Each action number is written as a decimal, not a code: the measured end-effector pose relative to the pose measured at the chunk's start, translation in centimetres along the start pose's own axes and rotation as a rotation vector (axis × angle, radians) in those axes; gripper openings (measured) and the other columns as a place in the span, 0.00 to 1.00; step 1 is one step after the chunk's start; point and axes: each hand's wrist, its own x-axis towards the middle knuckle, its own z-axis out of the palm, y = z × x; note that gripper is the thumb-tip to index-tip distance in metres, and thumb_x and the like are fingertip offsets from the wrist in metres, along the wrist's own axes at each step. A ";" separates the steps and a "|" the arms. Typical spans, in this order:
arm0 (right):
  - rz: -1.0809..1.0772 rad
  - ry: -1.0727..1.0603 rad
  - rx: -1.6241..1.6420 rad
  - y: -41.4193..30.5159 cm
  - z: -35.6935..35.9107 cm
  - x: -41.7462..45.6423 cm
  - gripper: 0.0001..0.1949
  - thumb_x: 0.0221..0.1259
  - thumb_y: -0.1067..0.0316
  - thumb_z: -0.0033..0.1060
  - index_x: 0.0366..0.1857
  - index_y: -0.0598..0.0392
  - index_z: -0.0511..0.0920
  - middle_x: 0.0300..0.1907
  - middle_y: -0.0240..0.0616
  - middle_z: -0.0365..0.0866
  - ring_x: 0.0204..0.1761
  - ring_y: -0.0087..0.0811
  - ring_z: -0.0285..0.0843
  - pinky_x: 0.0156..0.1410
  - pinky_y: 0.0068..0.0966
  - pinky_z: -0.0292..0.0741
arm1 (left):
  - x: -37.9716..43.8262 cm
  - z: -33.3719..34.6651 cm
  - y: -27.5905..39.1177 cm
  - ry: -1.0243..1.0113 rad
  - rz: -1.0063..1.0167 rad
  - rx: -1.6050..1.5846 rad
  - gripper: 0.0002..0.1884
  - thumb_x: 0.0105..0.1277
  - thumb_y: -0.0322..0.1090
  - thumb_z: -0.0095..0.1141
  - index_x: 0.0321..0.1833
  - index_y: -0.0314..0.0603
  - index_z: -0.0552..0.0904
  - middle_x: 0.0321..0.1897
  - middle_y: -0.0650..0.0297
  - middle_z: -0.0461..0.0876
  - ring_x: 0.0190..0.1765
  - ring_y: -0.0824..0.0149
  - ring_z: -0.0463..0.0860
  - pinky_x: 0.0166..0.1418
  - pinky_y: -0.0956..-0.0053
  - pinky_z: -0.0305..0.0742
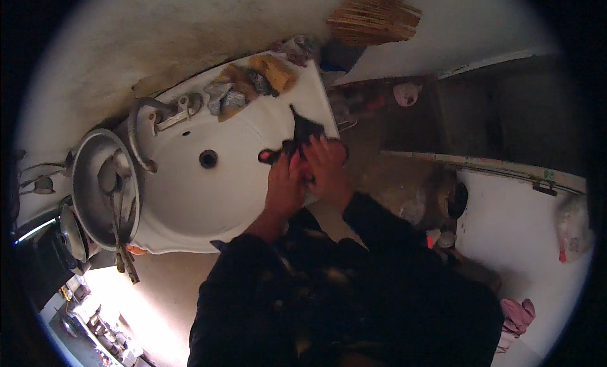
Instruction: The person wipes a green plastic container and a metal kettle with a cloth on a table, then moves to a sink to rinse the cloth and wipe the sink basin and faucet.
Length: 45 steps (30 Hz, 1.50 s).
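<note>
My left hand (285, 184) and my right hand (327, 170) lie side by side on a dark and red cloth item (308, 127) at the right rim of a white washbasin (204, 210). The fingers of both hands press on it, and their tips partly hide it. One dark corner of the item points up towards the back of the basin, and a black and red end sticks out to the left. The basin's round drain (208, 159) shows, with a curved metal faucet (137, 139) at its back left. Whether either hand grips the item is unclear.
A metal bowl (78, 177) with ladles in it stands at the basin's left edge. Crumpled yellow and grey cloths or pads (272, 73) lie on the back ledge. A straw brush (374, 18) hangs above. A white panel (512, 224) is to the right.
</note>
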 end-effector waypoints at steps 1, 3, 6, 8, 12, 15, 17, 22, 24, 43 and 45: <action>0.029 -0.025 0.012 -0.7 0.2 -1.2 0.42 0.46 0.60 0.76 0.71 0.57 0.69 0.78 0.52 0.58 0.81 0.57 0.49 0.82 0.54 0.50 | -1.3 0.4 0.2 0.001 -0.018 0.016 0.39 0.61 0.32 0.63 0.76 0.37 0.63 0.67 0.40 0.70 0.66 0.37 0.73 0.70 0.46 0.69; 0.007 -0.031 0.222 -2.0 0.9 -2.6 0.42 0.47 0.62 0.75 0.72 0.56 0.68 0.78 0.54 0.58 0.81 0.56 0.50 0.82 0.52 0.51 | -3.7 -0.1 -0.1 0.039 -0.035 0.049 0.37 0.57 0.33 0.64 0.72 0.41 0.69 0.66 0.38 0.71 0.66 0.37 0.73 0.70 0.47 0.68; -0.052 -0.068 0.424 -2.0 1.1 -1.7 0.40 0.50 0.62 0.72 0.72 0.56 0.68 0.77 0.56 0.59 0.79 0.58 0.52 0.81 0.51 0.53 | -4.6 0.4 -1.4 0.057 -0.033 0.067 0.34 0.53 0.36 0.68 0.67 0.47 0.75 0.65 0.43 0.72 0.66 0.38 0.72 0.70 0.48 0.69; -0.053 0.002 0.348 -0.7 0.6 2.2 0.39 0.53 0.59 0.72 0.72 0.54 0.68 0.76 0.57 0.58 0.78 0.59 0.54 0.80 0.50 0.54 | -3.7 0.4 -1.5 0.081 -0.028 0.042 0.32 0.52 0.37 0.70 0.64 0.50 0.77 0.64 0.47 0.74 0.66 0.40 0.73 0.69 0.49 0.70; -0.023 0.262 0.142 -3.4 -2.2 17.8 0.38 0.53 0.50 0.76 0.70 0.47 0.70 0.76 0.54 0.59 0.78 0.58 0.53 0.80 0.53 0.54 | -3.9 -1.6 -2.0 0.051 -0.098 -0.020 0.30 0.50 0.36 0.70 0.61 0.51 0.80 0.57 0.52 0.77 0.63 0.44 0.76 0.67 0.52 0.73; -0.008 0.227 -0.133 -7.3 0.1 22.8 0.39 0.51 0.44 0.75 0.70 0.42 0.72 0.77 0.50 0.60 0.79 0.59 0.49 0.78 0.56 0.55 | -3.6 -3.1 -2.5 -0.019 -0.368 -0.130 0.28 0.49 0.29 0.70 0.57 0.49 0.82 0.55 0.53 0.79 0.60 0.46 0.78 0.64 0.56 0.75; -0.024 0.132 -0.254 -7.2 1.2 24.1 0.38 0.50 0.42 0.74 0.68 0.40 0.73 0.76 0.48 0.61 0.79 0.60 0.49 0.76 0.57 0.57 | -3.8 -3.5 -3.4 -0.041 -0.487 -0.239 0.28 0.48 0.24 0.69 0.56 0.48 0.82 0.53 0.53 0.79 0.59 0.47 0.79 0.62 0.58 0.76; -0.106 -0.080 -0.298 0.5 2.7 23.5 0.26 0.52 0.57 0.68 0.59 0.44 0.80 0.71 0.46 0.69 0.73 0.55 0.61 0.72 0.54 0.62 | -6.4 -2.9 -7.7 0.172 -0.387 -0.451 0.25 0.47 0.23 0.70 0.51 0.43 0.80 0.49 0.54 0.79 0.55 0.50 0.81 0.59 0.60 0.79; -0.174 0.104 -0.289 2.9 0.6 19.4 0.22 0.52 0.68 0.61 0.55 0.46 0.82 0.65 0.45 0.75 0.66 0.53 0.69 0.68 0.55 0.65 | -5.6 -2.9 -8.4 0.352 -0.493 -0.621 0.24 0.48 0.23 0.69 0.50 0.42 0.79 0.49 0.55 0.78 0.55 0.52 0.81 0.59 0.62 0.78; -0.200 0.006 0.339 2.5 -6.9 8.6 0.32 0.56 0.69 0.63 0.70 0.50 0.70 0.76 0.46 0.61 0.80 0.49 0.53 0.81 0.53 0.52 | 20.4 0.7 -6.6 0.104 0.183 -0.089 0.40 0.50 0.32 0.68 0.71 0.47 0.72 0.67 0.45 0.73 0.70 0.38 0.71 0.73 0.48 0.66; -0.206 0.065 0.260 2.8 -7.4 11.4 0.34 0.57 0.71 0.61 0.72 0.54 0.67 0.76 0.48 0.61 0.79 0.50 0.55 0.81 0.48 0.55 | 20.8 0.3 -7.4 0.116 0.195 -0.120 0.38 0.50 0.32 0.68 0.70 0.47 0.74 0.67 0.45 0.74 0.69 0.37 0.72 0.72 0.48 0.67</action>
